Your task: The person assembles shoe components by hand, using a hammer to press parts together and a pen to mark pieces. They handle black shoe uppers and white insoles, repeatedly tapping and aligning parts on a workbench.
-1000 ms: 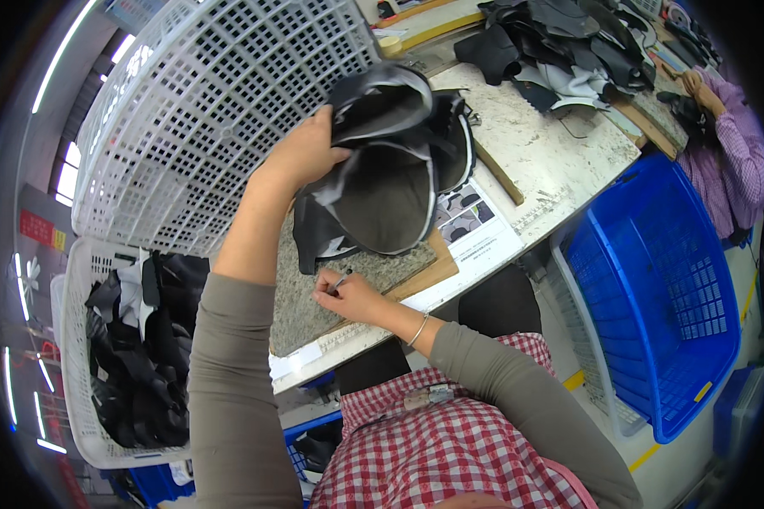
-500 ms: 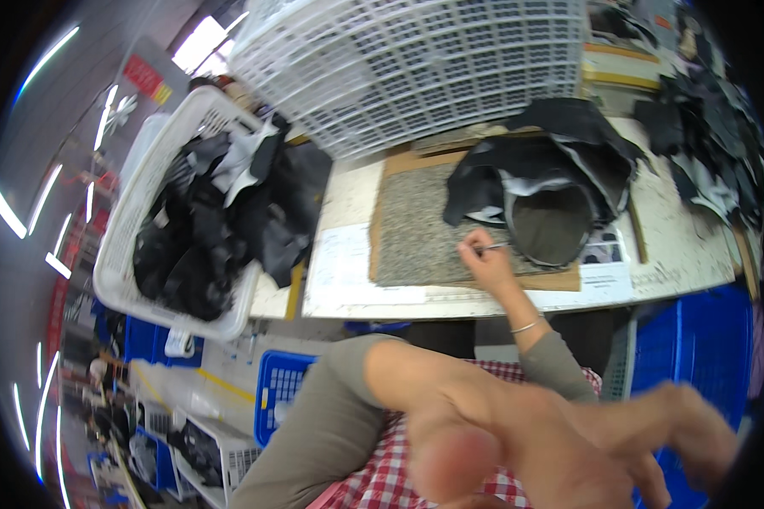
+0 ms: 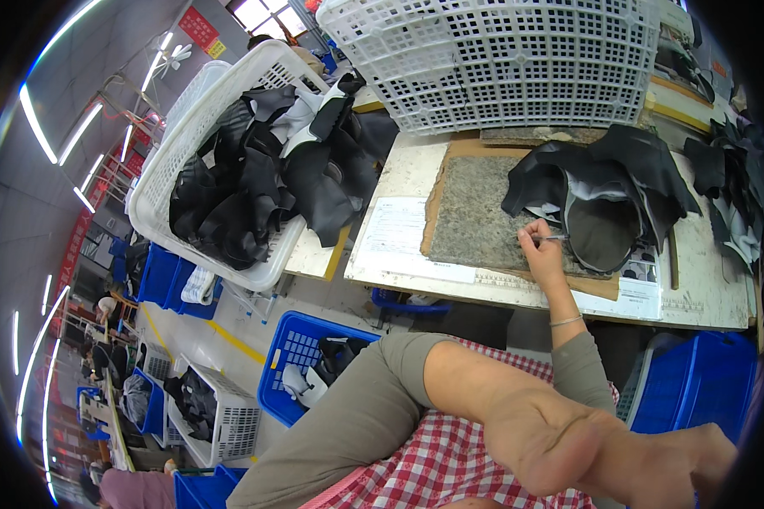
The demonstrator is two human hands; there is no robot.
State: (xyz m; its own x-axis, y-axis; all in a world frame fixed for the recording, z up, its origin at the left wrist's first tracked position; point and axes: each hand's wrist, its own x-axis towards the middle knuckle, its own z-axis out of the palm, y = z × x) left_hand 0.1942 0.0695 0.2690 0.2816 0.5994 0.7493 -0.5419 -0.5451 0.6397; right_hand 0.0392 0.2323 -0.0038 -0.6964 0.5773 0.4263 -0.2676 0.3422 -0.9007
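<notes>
My right hand (image 3: 542, 252) is closed around a slim pen (image 3: 553, 237) at the edge of a bundle of black leather pieces (image 3: 603, 182). The bundle has pale undersides and a round, dark grey-lined opening. It lies on a worn grey board (image 3: 471, 212) over brown cardboard. My left hand (image 3: 611, 454) is raised very close to the camera, its bent forearm crossing above a red-and-white checked cloth (image 3: 416, 454). Its fingers are foreshortened and partly cut off at the lower right, so their hold cannot be made out.
A white basket (image 3: 157, 199) heaped with black pieces stands left of the white table (image 3: 382, 246). Behind the board rises a white crate (image 3: 484, 76). Black scraps (image 3: 730, 195) hang at the right. Blue crates (image 3: 696, 382) (image 3: 284, 339) stand below the table.
The view has shifted, so the table and baskets sit farther right in the picture. My left hand has moved toward the lower right. My right hand keeps the pen by the leather.
</notes>
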